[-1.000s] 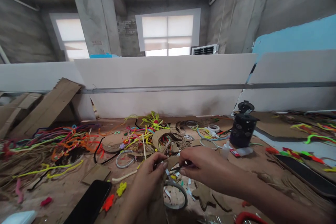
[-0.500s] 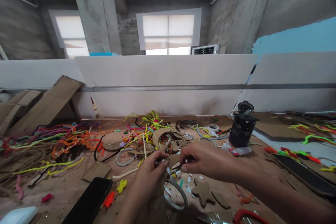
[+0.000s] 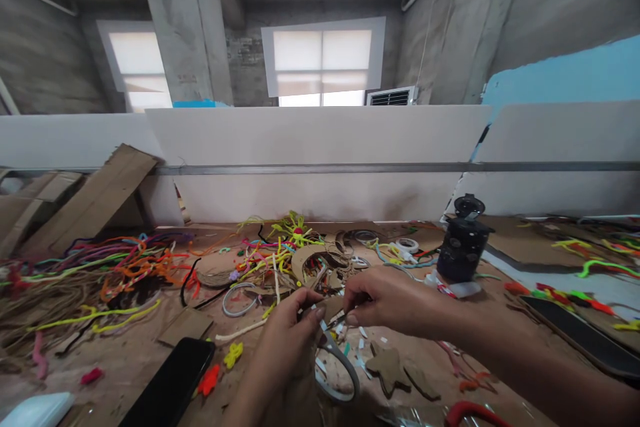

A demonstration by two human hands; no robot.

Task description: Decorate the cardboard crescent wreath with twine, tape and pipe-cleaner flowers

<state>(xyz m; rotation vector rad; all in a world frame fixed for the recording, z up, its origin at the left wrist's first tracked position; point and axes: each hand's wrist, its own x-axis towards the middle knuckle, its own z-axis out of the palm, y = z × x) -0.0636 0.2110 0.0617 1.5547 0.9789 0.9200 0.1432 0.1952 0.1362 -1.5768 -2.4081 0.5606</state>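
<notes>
My left hand (image 3: pixel 290 327) is closed in a pinch, thumb against fingers, over the middle of the table. Facing it, my right hand (image 3: pixel 383 303) is bent at the fingers and pinched too. A small brown cardboard piece (image 3: pixel 332 307) shows between the two hands; which hand grips it I cannot make out. Just below the fingertips are scissors with grey handles (image 3: pixel 345 373), partly hidden by my left hand. Paper scraps (image 3: pixel 361 343) are scattered around them. A cardboard star (image 3: pixel 387 368) lies right of the scissors, with a leaf-shaped cardboard piece (image 3: pixel 421 380) beside it.
Near the left forearm lies a black phone (image 3: pixel 170 383). A dark jar (image 3: pixel 463 250) with its lid up stands at the right. Red-handled scissors (image 3: pixel 475 412) sit at the front edge. Tangled pipe cleaners (image 3: pixel 135 273) cover the left; tape rolls (image 3: pixel 406 245) lie at the back.
Both hands stay nearly in place, with only slight finger movement at the pinch. The view has shifted very slightly.
</notes>
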